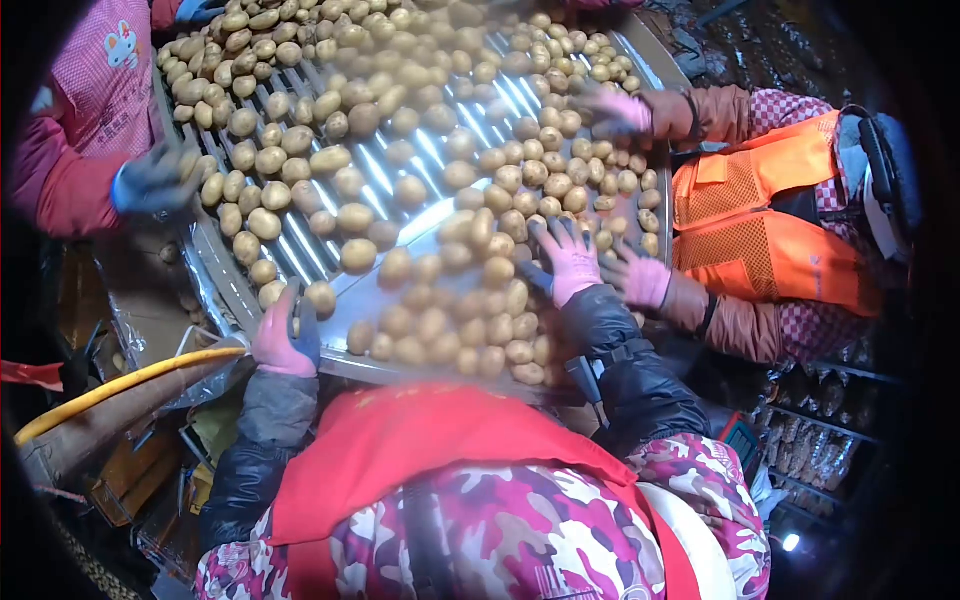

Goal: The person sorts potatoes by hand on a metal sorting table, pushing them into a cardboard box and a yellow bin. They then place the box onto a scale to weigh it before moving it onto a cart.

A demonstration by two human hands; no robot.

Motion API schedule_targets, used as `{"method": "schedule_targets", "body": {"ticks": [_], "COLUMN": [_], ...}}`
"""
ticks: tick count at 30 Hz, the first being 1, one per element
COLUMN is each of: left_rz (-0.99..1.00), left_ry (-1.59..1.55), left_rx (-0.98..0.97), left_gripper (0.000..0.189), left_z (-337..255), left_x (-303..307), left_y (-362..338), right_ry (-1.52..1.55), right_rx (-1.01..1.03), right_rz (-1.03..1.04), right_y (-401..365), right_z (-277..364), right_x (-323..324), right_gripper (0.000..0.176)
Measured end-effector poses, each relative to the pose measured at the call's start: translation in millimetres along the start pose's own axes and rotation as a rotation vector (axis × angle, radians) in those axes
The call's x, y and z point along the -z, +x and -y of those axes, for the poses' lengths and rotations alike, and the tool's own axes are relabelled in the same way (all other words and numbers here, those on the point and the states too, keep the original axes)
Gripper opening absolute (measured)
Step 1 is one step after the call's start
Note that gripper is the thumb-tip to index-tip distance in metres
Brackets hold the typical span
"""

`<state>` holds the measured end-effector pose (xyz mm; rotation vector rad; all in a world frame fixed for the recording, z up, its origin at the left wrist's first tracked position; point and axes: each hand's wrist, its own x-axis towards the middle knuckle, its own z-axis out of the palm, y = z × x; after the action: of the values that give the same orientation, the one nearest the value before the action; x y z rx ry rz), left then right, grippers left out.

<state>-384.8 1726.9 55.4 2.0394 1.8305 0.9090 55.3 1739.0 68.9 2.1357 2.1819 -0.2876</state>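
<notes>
My left hand [287, 335], in a pink and grey glove, is at the near left edge of the sorting table [345, 300]. Its fingers point away from me, thumb apart, beside a potato [320, 299]; no potato shows in its grasp. Over the pile of potatoes [450, 330] on the right side, my right hand [568, 262] lies with its fingers spread, in a matching glove, touching or just above the potatoes. Part of the pile is blurred by a smear in the view.
A co-worker's gloved hand [640, 277] is close beside my right hand, and the same person's other hand [617, 108] reaches in farther back. Another person's grey-gloved hand [157, 182] is at the left edge. Metal rollers [425, 150] carry more potatoes. A yellow hose [125, 385] runs lower left.
</notes>
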Motion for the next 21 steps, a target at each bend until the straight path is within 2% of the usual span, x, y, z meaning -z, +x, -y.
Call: {"method": "schedule_targets", "body": {"ticks": [3, 4, 5, 6, 8, 10, 11, 12, 14, 16, 18, 19, 21], "left_rz": [-0.008, 0.005, 0.02, 0.037, 0.031, 0.019, 0.006, 0.006, 0.023, 0.034, 0.055, 0.071, 0.075], "left_ry": [0.027, 0.042, 0.062, 0.084, 0.091, 0.074, 0.085, 0.061, 0.055, 0.072, 0.061, 0.042, 0.044], "left_rx": [-0.018, -0.004, 0.009, 0.024, 0.008, -0.008, -0.035, -0.028, -0.013, -0.07, -0.071, -0.045, -0.048], "left_gripper": [0.034, 0.034, 0.034, 0.033, 0.033, 0.032, 0.032, 0.033, 0.037, 0.038, 0.04, 0.04, 0.04], "left_z": [0, -1, -2, -4, -7, -5, -3, -2, -2, 0, 1, 2, 2], "left_x": [-2, -2, -2, -1, 0, 0, -1, -2, 0, 5, 8, 7, 8], "left_y": [0, 0, 1, 1, 2, 2, 1, 1, 1, 0, -1, -1, -3], "right_ry": [0.348, 0.223, 0.212, 0.24, 0.063, 0.161, 0.137, 0.04, 0.236, 0.258, 0.129, 0.054, 0.095], "right_rx": [-0.107, -0.069, -0.166, -0.155, -0.176, -0.142, 0.031, 0.143, 0.417, 0.657, 0.688, 0.661, 0.458], "right_rz": [-0.112, -0.464, -0.444, -0.405, -0.178, -0.216, -0.277, -0.17, -0.163, 0.048, -0.034, -0.136, 0.04], "right_y": [38, 55, 71, 89, 121, 121, 112, 97, 58, 37, 28, 31, 53], "right_z": [-32, -19, -11, 2, 43, 92, 106, 126, 142, 127, 99, 94, 101], "right_x": [-6, -4, 3, 8, -14, -14, -18, -9, 3, 1, -3, 6, 30], "right_gripper": [0.058, 0.052, 0.055, 0.064, 0.073, 0.074, 0.073, 0.061, 0.052, 0.049, 0.039, 0.028, 0.022]}}
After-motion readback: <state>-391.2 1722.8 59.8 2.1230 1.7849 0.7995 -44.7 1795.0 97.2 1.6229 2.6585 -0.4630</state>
